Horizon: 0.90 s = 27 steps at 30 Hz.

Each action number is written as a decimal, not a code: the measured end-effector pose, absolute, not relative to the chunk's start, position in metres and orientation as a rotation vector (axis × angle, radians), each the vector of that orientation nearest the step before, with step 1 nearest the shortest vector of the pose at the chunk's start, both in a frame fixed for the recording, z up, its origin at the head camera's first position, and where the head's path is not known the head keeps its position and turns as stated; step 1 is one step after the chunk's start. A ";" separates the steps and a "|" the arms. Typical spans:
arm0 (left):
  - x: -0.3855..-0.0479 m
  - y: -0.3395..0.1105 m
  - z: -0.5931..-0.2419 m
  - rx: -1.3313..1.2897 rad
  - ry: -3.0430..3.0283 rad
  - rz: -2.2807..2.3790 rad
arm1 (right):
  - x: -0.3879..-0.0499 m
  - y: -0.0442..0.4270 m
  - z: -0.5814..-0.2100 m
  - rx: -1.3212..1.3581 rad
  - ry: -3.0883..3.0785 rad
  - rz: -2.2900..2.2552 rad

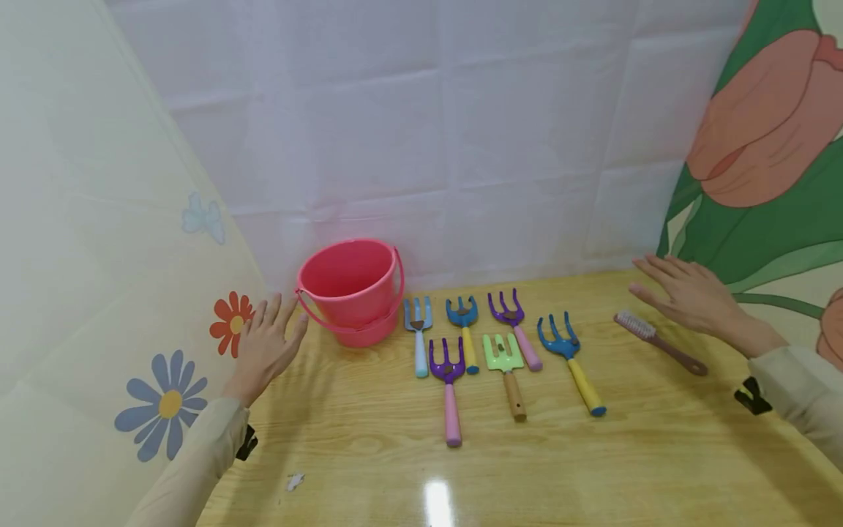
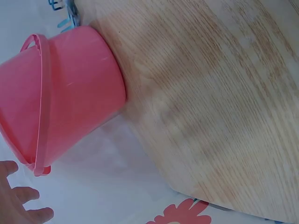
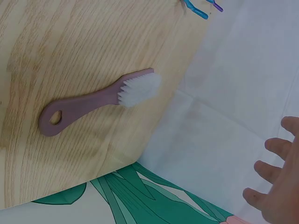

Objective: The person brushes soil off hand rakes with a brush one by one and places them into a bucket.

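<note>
My left hand (image 1: 263, 355) hovers with spread fingers just left of a pink bucket (image 1: 365, 315), touching nothing. The bucket's handle hangs down its front. Over on the right, my right hand (image 1: 691, 296) is held in the air, fingers extended, above and beyond a scrub brush (image 3: 84, 105) with white bristles and a brownish-purple handle. Between the hands lie several small garden forks: a light blue one (image 1: 420, 351), purple ones with pink handles (image 1: 451, 410) (image 1: 527, 345), blue ones with yellow handles (image 1: 469, 348) (image 1: 582, 380), and a green one with a wooden handle (image 1: 514, 391). Brown specks mark their heads.
The wooden table (image 1: 369, 468) meets a white cloth backdrop (image 1: 514, 146) behind the bucket. A flower-printed panel (image 1: 85, 329) stands at the left, and another with large tulips (image 1: 764, 132) at the right. A small pale scrap (image 1: 295, 481) lies near the front left.
</note>
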<state>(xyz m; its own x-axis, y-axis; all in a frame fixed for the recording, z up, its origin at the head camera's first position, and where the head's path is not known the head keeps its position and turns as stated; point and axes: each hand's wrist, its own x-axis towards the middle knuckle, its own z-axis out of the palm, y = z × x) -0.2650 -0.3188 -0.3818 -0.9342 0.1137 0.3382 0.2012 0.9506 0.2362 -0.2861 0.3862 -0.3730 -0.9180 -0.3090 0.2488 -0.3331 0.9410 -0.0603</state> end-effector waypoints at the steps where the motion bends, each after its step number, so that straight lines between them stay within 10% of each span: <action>1: -0.265 -0.318 -0.382 -0.231 -2.780 -0.388 | -0.286 0.386 -0.373 0.481 -2.863 0.150; 27: -0.263 -0.319 -0.388 -0.241 -2.763 -0.478 | -0.286 0.383 -0.378 0.584 -2.835 0.347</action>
